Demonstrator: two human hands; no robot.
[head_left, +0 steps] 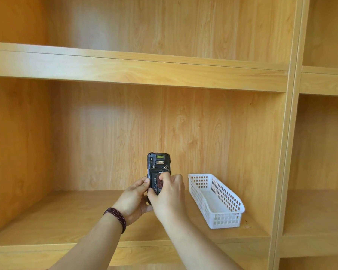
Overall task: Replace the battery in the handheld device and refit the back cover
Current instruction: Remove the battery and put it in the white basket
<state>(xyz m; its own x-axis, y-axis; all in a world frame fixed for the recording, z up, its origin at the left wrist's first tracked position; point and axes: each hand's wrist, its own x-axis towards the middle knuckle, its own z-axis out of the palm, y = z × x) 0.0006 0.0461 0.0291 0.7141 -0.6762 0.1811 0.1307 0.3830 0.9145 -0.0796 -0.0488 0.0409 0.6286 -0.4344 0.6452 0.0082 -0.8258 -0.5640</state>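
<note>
The left hand (134, 198) grips the handheld device (158, 162); the right hand (167, 190) pinches the battery (156, 182) in its bay. Next, probably seating it flat.

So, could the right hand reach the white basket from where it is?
Probably yes. The right hand is busy at the battery in the handheld device, but the white basket sits just beside it on the same shelf, with nothing between.
</note>
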